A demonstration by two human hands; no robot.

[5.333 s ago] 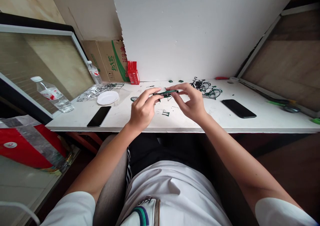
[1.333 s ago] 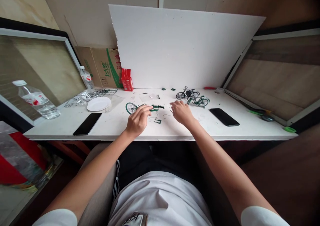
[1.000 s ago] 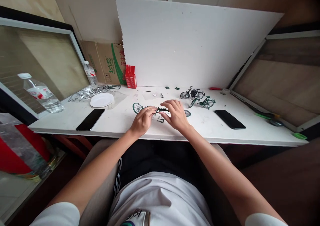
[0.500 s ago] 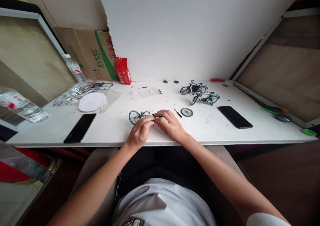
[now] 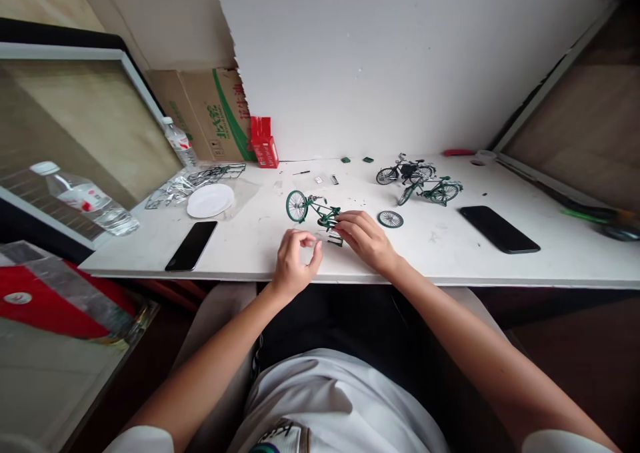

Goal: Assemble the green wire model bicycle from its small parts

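Observation:
A green model bicycle (image 5: 325, 214) has a wheel at its left end. My right hand (image 5: 367, 239) is closed on its right end, where the fingers cover part of the frame. A small dark stand-like part (image 5: 335, 239) hangs below the frame by the fingertips. My left hand (image 5: 296, 263) is off the bicycle, just in front of it, with fingers curled and a gap between thumb and forefinger; nothing shows in it. To the right of my right hand a loose spoked wheel (image 5: 390, 219) lies flat on the white table (image 5: 260, 246).
Behind, a black model bicycle (image 5: 405, 171) and another green one (image 5: 431, 191) stand together. Phones lie left (image 5: 191, 246) and right (image 5: 500, 229). A white plate (image 5: 210, 201), part frames (image 5: 220, 172), water bottles (image 5: 93, 199) and a red box (image 5: 265, 149) are further left.
My left hand has come off the model bicycle and moved toward me, its fingers parting. The bicycle's frame now shows more, still in my right hand. The whole view has shifted.

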